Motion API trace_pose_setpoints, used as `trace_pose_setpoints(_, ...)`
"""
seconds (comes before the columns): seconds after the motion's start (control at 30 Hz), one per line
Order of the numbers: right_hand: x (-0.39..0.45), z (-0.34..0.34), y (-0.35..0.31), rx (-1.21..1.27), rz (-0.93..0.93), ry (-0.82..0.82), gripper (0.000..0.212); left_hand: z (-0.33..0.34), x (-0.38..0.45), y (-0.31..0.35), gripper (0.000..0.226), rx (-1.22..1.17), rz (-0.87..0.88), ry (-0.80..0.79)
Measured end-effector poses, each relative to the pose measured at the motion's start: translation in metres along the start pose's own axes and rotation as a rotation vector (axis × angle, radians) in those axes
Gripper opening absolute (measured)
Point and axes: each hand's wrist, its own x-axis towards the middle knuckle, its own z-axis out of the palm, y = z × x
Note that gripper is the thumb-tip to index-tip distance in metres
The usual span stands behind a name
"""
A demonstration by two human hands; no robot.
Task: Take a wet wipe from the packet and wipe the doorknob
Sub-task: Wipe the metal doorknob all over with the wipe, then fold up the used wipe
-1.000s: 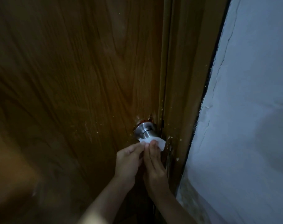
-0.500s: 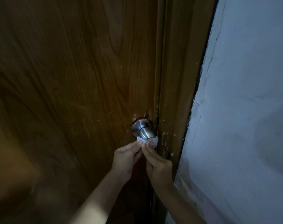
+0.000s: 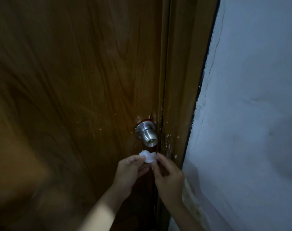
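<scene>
A brown wooden door (image 3: pixel 67 80) fills the view from 9 o'clock to centre, its steel doorknob (image 3: pixel 147 136) uncovered near the closing edge. At 6 o'clock of the knob, apart from it, a person's left hand (image 3: pixel 130 172) and right hand (image 3: pixel 168 176) meet, fingertips of each curled in to pinch a small crumpled white wet wipe (image 3: pixel 148 156) between them. At 3 o'clock of the hands runs the door frame (image 3: pixel 183 80), then a cracked pale wall (image 3: pixel 250 114)
</scene>
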Motion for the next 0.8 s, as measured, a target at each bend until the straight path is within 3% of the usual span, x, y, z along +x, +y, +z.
trace_pose_setpoints(0.1, -0.008, -0.005, -0.02, 0.129, 0.202, -0.123, 0.03, -0.007, -0.013, -0.002, 0.024, -0.033, 0.036, -0.006)
trace_pose_setpoints(0.23, -0.015, -0.003, -0.044, 0.504, 0.448, -0.306, 0.023, -0.014, -0.025, -0.002, 0.025, -0.096, 0.071, 0.02)
trace_pose_setpoints(0.4, -0.021, -0.001, -0.057, 0.742, 0.71, -0.281, 0.025, -0.017, -0.037, 0.001, 0.023, -0.054, 0.086, 0.081)
trace_pose_setpoints(0.57, -0.033, -0.021, -0.073, 0.608, 0.736, -0.229, 0.021, -0.026, -0.059, 0.007, 0.016, 0.263, 0.134, 0.159)
trace_pose_setpoints(0.8, -0.063, -0.065, -0.117, 0.469, 0.575, -0.36, 0.01, -0.029, -0.126, 0.014, 0.022, 0.395, 0.199, -0.052)
